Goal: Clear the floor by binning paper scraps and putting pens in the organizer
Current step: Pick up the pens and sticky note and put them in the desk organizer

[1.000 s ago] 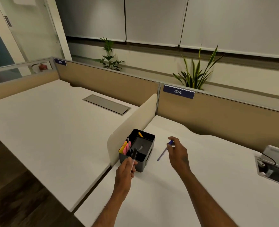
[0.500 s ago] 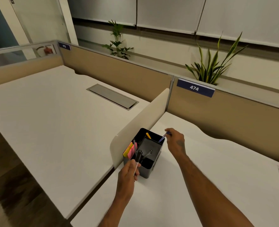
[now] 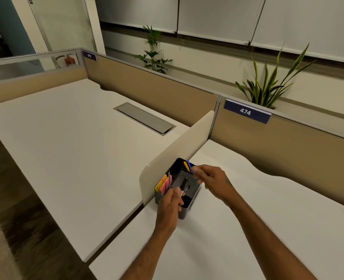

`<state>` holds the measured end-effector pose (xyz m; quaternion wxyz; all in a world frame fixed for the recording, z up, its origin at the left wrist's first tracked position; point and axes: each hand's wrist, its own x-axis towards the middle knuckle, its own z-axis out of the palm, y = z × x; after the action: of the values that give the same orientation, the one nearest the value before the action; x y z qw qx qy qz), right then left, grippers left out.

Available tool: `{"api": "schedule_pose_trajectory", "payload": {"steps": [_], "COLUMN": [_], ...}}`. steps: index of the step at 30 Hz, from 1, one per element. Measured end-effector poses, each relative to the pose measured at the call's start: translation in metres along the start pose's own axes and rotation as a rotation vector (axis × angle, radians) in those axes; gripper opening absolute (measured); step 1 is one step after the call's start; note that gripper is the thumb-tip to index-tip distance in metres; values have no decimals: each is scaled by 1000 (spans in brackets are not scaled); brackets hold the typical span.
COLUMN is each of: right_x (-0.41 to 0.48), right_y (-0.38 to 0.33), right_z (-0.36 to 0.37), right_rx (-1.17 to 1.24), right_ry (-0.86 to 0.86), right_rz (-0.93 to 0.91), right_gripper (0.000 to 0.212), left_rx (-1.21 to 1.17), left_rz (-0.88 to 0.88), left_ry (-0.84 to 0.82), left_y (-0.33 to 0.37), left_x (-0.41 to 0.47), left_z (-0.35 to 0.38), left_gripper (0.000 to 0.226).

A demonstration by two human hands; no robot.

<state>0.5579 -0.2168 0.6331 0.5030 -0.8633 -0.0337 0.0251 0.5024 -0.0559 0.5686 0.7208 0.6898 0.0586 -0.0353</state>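
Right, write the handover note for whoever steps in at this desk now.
Left hand: closed on a dark pen, tip over the organizer's middle section, not yet let go.
Right hand: fingers loosely curled at the organizer's far corner, beside the blue pen standing there; whether they touch it is unclear.
Organizer: black, on the desk against the divider, holding sticky notes and a yellow pen.
Done: blue pen in.
Left: drop the dark pen. Floor and bin barely show, so check them for scraps.

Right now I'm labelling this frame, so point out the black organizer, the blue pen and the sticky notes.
black organizer (image 3: 184, 211): head view, its near outer wall.
blue pen (image 3: 189, 165): head view, its upper end in the far compartment.
sticky notes (image 3: 163, 184): head view, the pink sheets' face.
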Motion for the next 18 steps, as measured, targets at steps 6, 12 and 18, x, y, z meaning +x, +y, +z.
{"api": "schedule_pose_trajectory", "payload": {"steps": [6,12,18], "right_x": [-8,9,51], "right_y": [-9,-13,-18], "right_z": [0,-26,-40], "right_rx": [-70,50,152], "right_ry": [-143,-36,268], "right_rz": [-37,-18,-8], "right_gripper": [30,21,23], "left_rx": [135,394,952], "left_rz": [42,277,340], "left_ry": [-42,56,156], "left_y": [0,-20,-59], "left_x": [12,16,19], "left_z": [11,-9,-25], "left_gripper": [31,32,78]}}
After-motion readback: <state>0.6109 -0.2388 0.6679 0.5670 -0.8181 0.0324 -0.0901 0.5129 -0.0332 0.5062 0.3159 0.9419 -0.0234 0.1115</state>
